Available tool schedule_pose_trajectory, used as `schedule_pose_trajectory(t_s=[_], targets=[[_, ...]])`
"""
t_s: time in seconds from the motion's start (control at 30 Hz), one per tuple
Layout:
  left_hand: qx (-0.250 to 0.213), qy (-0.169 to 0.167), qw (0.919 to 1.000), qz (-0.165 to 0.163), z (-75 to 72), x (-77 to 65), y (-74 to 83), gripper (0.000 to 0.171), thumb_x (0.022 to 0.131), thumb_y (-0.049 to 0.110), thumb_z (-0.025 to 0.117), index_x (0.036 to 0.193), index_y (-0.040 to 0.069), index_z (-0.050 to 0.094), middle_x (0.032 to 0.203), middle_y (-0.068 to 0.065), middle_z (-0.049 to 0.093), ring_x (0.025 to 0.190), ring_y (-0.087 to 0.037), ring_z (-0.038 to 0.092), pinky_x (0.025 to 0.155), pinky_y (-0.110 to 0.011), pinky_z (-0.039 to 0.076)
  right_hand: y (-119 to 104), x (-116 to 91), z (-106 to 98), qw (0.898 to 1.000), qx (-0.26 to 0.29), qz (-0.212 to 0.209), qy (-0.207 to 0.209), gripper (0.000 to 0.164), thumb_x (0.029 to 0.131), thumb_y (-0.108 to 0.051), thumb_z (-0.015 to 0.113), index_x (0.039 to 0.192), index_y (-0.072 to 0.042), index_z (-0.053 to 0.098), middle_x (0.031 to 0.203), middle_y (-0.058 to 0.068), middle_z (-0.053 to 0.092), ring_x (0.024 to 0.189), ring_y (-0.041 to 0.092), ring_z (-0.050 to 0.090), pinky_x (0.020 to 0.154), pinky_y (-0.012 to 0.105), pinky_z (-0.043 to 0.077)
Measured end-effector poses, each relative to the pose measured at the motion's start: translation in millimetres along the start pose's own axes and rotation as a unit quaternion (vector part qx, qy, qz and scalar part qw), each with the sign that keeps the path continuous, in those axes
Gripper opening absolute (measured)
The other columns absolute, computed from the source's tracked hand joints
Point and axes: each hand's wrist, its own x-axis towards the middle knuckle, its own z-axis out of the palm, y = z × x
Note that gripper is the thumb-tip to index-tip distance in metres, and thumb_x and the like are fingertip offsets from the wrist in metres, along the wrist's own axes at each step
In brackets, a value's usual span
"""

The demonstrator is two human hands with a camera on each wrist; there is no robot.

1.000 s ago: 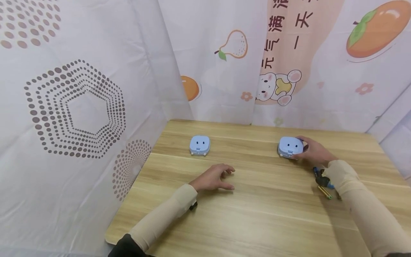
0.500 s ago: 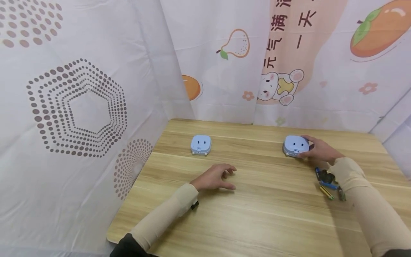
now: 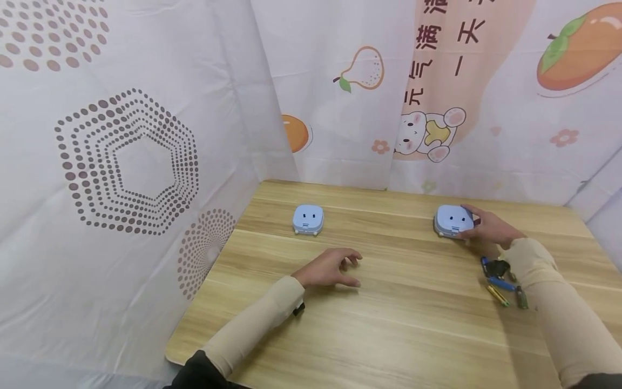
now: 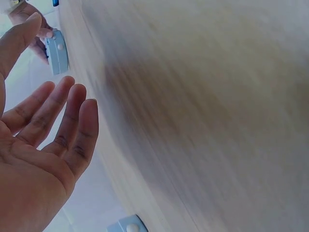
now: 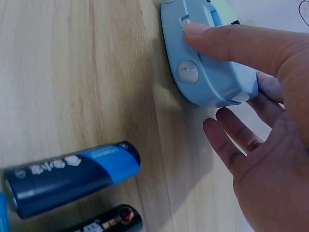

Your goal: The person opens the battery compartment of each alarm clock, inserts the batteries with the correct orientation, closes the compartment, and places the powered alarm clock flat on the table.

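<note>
Rear right on the counter [image 3: 389, 319], the right hand [image 3: 493, 226] pinches a light-blue latched case [image 3: 448, 217], probably light, stiff, smooth, best held by its sides; the left hand [image 3: 326, 269] is empty, relaxed.

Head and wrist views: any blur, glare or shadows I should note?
Left wrist: tabletop soft and blurred, a broad dark shadow on it; right wrist: soft shadow beside the blue case; head: pale sheen on the near tabletop, shadow beside the right sleeve.
</note>
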Motion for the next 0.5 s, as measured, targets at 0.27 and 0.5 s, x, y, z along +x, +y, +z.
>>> schedule_pose_trajectory(t_s=[0.27, 0.5], targets=[[-0.006, -0.005, 1.0000, 0.004, 1.0, -1.8, 0.5, 0.060, 0.084, 0.034, 0.088, 0.134, 0.012, 0.064, 0.115, 0.006, 0.069, 0.097, -0.010, 0.061, 0.085, -0.021, 0.050, 5.2, 3.1, 0.5, 1.000, 0.000, 0.000, -0.011, 0.114, 0.088, -0.033, 0.082, 0.162, 0.002, 0.002, 0.155, 0.047, 0.009, 0.137, 0.067, 0.021, 0.108, 0.078, 0.019], [-0.009, -0.005, 0.9999, 0.005, 0.6, -0.9, 2.7, 0.061, 0.084, 0.034, 0.088, 0.135, 0.012, 0.063, 0.115, 0.007, 0.069, 0.097, -0.011, 0.062, 0.085, -0.021, 0.050, 5.9, 0.9, -0.8, 0.999, 0.026, 0.005, -0.025, 0.113, 0.090, -0.028, 0.080, 0.161, 0.001, -0.004, 0.156, 0.047, -0.001, 0.140, 0.069, 0.005, 0.108, 0.080, 0.010]])
